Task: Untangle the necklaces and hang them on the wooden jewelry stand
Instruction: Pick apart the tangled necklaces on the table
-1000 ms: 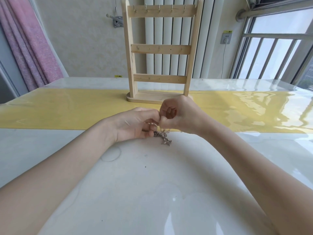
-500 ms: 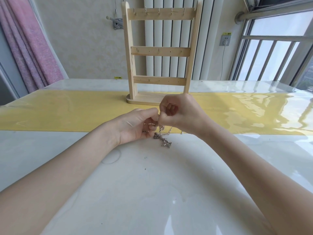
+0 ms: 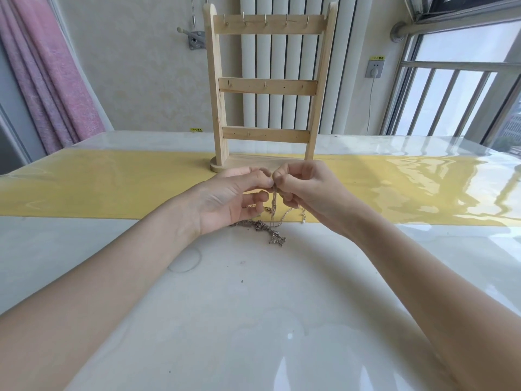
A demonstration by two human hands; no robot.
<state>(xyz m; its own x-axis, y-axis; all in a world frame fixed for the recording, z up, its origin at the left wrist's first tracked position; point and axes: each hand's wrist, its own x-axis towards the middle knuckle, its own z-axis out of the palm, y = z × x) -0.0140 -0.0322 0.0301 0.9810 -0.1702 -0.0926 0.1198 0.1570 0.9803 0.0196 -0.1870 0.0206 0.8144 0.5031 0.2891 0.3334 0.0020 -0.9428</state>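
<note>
Head view: the left hand (image 3: 234,198) and the right hand (image 3: 307,190) meet fingertip to fingertip, each pinching the top of the tangled silver-toned chain necklaces (image 3: 272,221). The strands hang straight down from the pinch; the knotted lower end lies on the glossy white tabletop (image 3: 253,320) just below and between both hands. One loose strand trails under the right hand. The pale wooden three-rail jewelry stand (image 3: 267,88) stands upright just beyond the hands, on the yellow table runner (image 3: 98,187); nothing hangs from its hooks.
</note>
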